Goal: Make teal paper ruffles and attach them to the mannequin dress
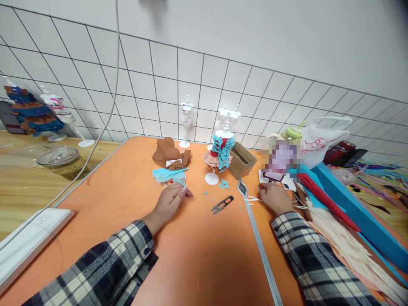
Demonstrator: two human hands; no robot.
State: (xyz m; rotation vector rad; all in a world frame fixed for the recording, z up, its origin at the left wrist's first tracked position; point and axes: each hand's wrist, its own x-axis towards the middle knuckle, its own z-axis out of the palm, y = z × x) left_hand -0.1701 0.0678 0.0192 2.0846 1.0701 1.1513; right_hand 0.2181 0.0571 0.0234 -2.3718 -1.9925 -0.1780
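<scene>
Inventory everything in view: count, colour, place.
Mat: 1, orange, centre
Dressed mannequin: 1, multicoloured, rear mat
Rear mannequins: 3, whitish, back
Left mannequins: 2, multicoloured, left
Carton: 1, brown, rear centre
Snips: 1, dark, mid mat
Fabric scraps: several, brown, blue, mat
Strip: 1, grey, right centre
Blurred object: 1, purple, rear right
Bag: 1, white, rear right
Materials: many, cream, red, blue, right
Jar: 1, clear, left
Slab: 1, white, left
Cable: 1, white, left
Wire grid: 1, black, back
Left hand: 1, bare, left centre
Right hand: 1, bare, right centre
Sleeves: 2, plaid, foreground
</scene>
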